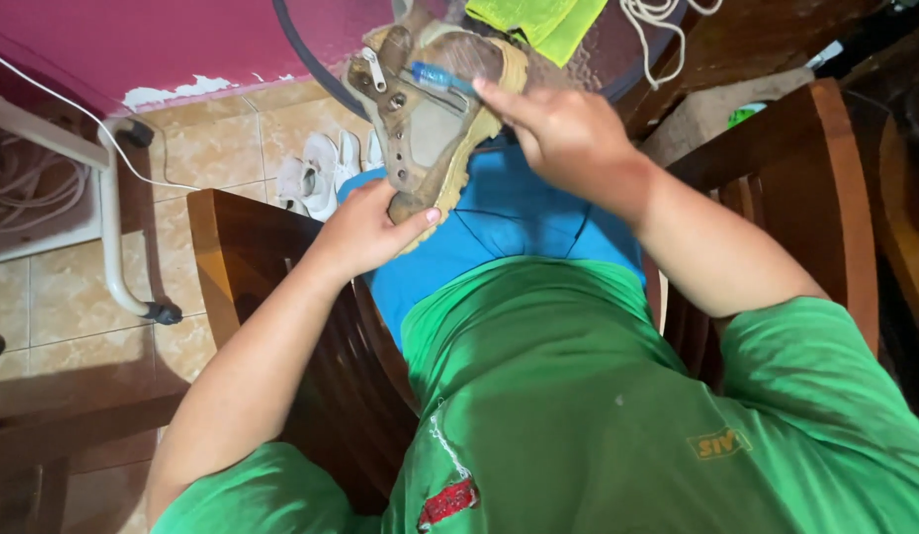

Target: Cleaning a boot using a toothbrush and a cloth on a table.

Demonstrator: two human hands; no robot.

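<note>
A tan boot (430,109) is gripped at its heel by the left hand (365,232) above the blue-clad lap, while a blue toothbrush (441,76) is pinched in the right hand (568,133); short, firm strokes seem best.

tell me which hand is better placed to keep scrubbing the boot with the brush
Right. The right hand already holds the blue brush against the tan boot, bristle end on its side. The left hand is gripping the boot's heel end, steadying it.
</note>
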